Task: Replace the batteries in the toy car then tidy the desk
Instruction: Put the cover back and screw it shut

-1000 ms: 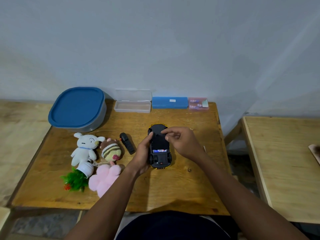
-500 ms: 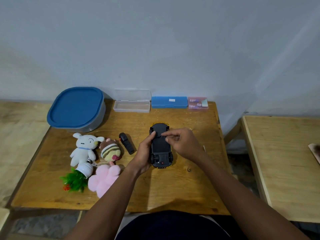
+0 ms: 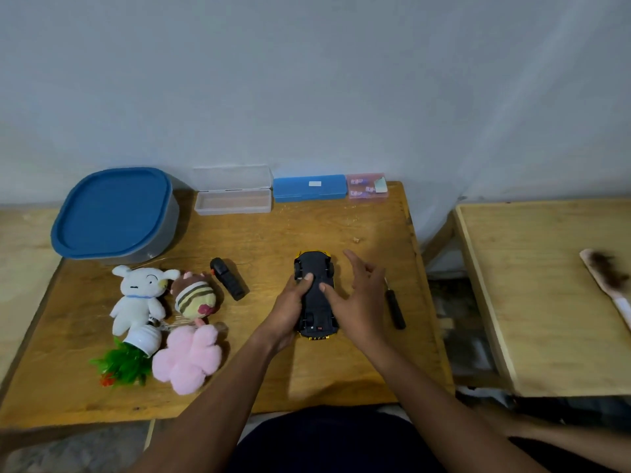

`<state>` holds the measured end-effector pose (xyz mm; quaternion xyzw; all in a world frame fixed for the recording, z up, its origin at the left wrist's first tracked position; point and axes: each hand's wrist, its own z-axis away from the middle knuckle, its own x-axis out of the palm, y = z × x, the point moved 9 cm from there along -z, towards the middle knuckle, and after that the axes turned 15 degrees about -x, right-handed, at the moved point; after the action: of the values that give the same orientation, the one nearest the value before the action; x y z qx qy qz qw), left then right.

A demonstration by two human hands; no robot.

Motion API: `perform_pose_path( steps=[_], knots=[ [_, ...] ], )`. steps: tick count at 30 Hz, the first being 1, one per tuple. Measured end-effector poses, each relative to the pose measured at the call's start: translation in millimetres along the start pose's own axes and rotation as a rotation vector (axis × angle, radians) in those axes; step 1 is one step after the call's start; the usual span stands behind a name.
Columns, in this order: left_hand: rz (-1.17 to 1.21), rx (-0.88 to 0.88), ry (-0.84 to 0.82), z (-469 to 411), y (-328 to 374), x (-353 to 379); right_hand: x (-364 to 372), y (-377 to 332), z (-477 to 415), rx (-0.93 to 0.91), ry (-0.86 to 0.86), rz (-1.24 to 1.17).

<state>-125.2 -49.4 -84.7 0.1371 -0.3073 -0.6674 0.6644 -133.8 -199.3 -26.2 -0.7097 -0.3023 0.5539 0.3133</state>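
- Left hand (image 3: 290,308) gripped the toy car (image 3: 314,268) along its left flank, wrapped round that side with the thumb (image 3: 307,278) laid on top, so the car was held down on the desk (image 3: 341,370).
- Right hand (image 3: 358,302) was spread wide and held nothing. Only its thumb (image 3: 322,287) touched the car, about the middle of the upturned belly, while the fingers fanned out to the right, off the car.
- The toy car lay on its roof, black underside up, a little right of the desk's middle, its long axis running from the near edge toward the far edge. The underside looked closed over; whether a screw sat in the cover was too small to tell.
- A screwdriver (image 3: 394,310) lay on the desk just beside the right hand, between that hand and the right edge. Its long axis ran nearly parallel to the car, dark handle toward the near edge, thin shaft toward the far edge.
- The coming move seemed to turn on that relation. The right hand was free and by far the nearer one, and the tool lay to its right, so a short sideways reach onto the handle would likely do while the left hand steadied the car.
- A black oblong piece (image 3: 228,283) lay left of the car, apart from the left hand; what it was could not be told.
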Motion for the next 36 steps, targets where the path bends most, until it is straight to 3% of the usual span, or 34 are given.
perform_pose_path(
  steps=[11, 18, 36],
  knots=[
    [-0.043, -0.097, 0.003, -21.5, -20.2, 30.4, -43.1, 78.6, 19.8, 0.232, 0.103, 0.19],
    [-0.065, -0.121, -0.008, -28.8, -23.5, 37.8, -54.3, 92.6, 8.8, 0.162, -0.024, 0.479],
    [-0.041, -0.165, -0.022, -34.3, -26.0, 35.5, -46.0, 85.3, 2.9, -0.034, -0.09, 0.577]
  ],
)
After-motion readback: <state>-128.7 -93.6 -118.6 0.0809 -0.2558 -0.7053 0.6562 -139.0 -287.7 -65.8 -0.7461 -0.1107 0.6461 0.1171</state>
